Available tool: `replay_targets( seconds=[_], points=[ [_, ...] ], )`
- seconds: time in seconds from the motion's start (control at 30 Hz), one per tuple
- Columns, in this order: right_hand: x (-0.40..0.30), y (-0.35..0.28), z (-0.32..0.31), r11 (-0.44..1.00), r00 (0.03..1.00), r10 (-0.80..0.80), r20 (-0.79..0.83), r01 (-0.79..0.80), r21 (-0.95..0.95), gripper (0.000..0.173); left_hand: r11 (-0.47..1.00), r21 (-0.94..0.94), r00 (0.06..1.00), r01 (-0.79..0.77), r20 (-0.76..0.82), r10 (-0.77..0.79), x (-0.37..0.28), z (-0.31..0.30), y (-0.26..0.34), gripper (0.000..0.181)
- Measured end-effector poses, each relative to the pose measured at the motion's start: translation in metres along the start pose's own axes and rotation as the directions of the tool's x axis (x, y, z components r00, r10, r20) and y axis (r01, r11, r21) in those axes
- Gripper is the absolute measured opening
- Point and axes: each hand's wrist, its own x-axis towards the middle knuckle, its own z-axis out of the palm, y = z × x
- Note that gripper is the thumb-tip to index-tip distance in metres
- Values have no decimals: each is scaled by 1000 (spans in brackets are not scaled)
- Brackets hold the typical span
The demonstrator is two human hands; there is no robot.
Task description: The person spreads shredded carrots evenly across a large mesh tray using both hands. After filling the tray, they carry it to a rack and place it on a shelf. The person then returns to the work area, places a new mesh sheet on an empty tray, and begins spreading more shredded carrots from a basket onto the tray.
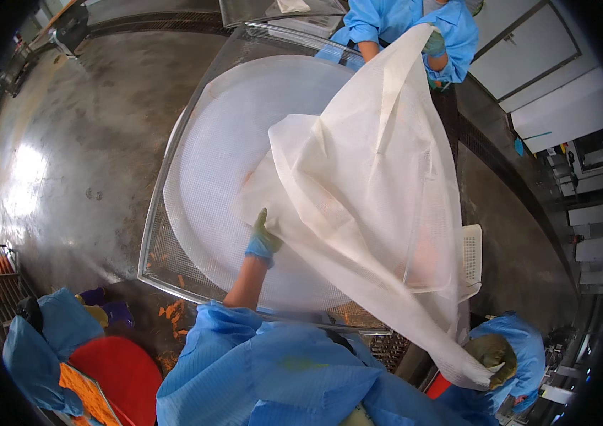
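My left hand (pixel 265 234), in a green glove with a blue cuff, pinches the near-left edge of a large white fabric sheet (pixel 376 175). At the lower right, my right hand (pixel 493 359), in a darker olive glove, grips a gathered corner of the same sheet. Between my hands the sheet hangs in loose folds and slopes upward away from me. A co-worker's gloved hand (pixel 433 43) holds up its far corner. Under it lies a round white mesh sheet (pixel 211 154) on a rectangular metal mesh tray (pixel 165 261). Folds hide the tray's right side.
Orange scraps (pixel 173 314) litter the wet floor (pixel 88 128). At the lower left, a person in blue (pixel 67 325) is beside a red round surface (pixel 117 373) and a container of orange pieces (pixel 83 391). A white perforated basket (pixel 472 255) protrudes at the right.
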Motion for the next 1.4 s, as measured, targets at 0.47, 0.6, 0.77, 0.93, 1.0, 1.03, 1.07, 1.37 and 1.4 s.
replay_targets(
  seconds=[0.47, 0.6, 0.77, 0.93, 1.0, 1.03, 1.07, 1.37, 1.4],
  points=[
    [-34, -55, -48, 961, 873, -248, -421, 166, -221, 21, 749, 195, 770, -633, 258, 584, -3, 24, 212, 44],
    [5, -22, -61, 877, 960, -148, -237, 16, -480, 22, 557, 260, 595, -789, 99, 798, -158, 138, 238, 48],
    [42, 21, -7, 762, 979, -179, -99, 74, -644, 31, 76, 631, 214, -772, 145, 966, -251, 84, 280, 42],
    [54, 105, -19, 467, 987, 147, -64, -126, -875, 39, 146, 650, 185, -746, -8, 983, -238, -31, 275, 29],
    [56, 118, -15, 498, 992, 112, -62, -110, -860, 36, 161, 648, 167, -744, -52, 985, -239, -60, 275, 28],
    [56, 120, -13, 512, 990, 111, -82, -127, -849, 34, 178, 623, 188, -762, -50, 981, -238, -63, 273, 28],
    [56, 122, -14, 527, 989, 110, -102, -145, -838, 33, 196, 597, 210, -778, -47, 977, -234, -66, 273, 28],
    [60, 135, -34, 553, 997, -7, -80, -63, -831, 33, 50, 637, 70, -769, 6, 998, -235, 21, 271, 30],
    [59, 138, -33, 537, 996, 24, -87, -86, -839, 33, 65, 630, 85, -774, 2, 996, -238, 31, 272, 31]
  ],
)
